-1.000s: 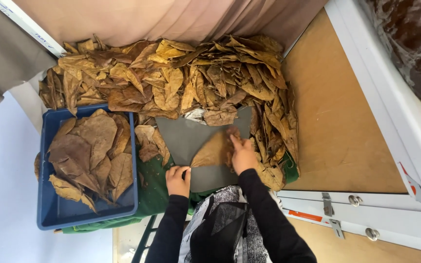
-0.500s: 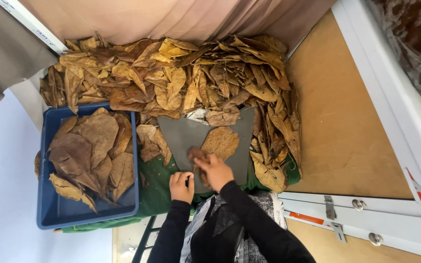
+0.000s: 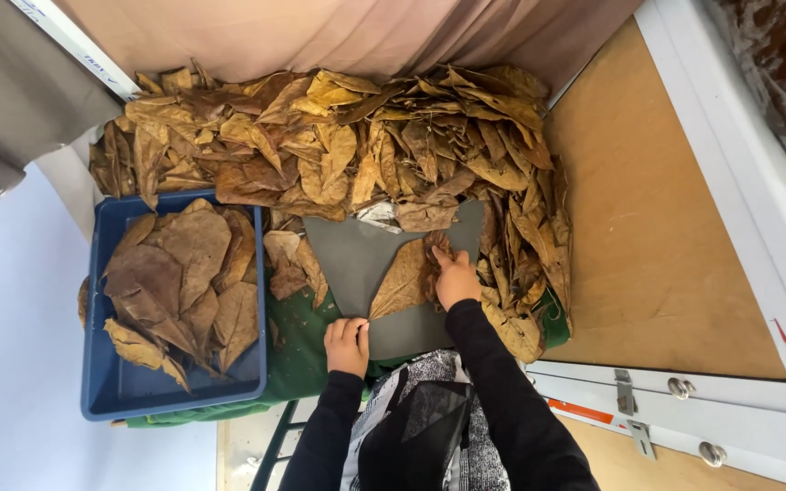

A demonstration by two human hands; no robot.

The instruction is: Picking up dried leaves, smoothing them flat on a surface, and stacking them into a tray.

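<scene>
This looks like a small sorting or processing workplace for dried leaves, not a home room. A big heap of brown leaves (image 3: pixel 338 136) fills the bench from 10 to 2 o'clock, and a blue crate (image 3: pixel 102 382) at 8 o'clock holds flattened ones. A grey mat (image 3: pixel 357 259) lies on green cloth (image 3: pixel 297 350) at the centre as a work surface. Bare plywood (image 3: pixel 648 227) with white metal framing (image 3: pixel 739 173) and latches runs from 3 to 5 o'clock, and a plain curtain (image 3: pixel 320 36) hangs at 12.
</scene>
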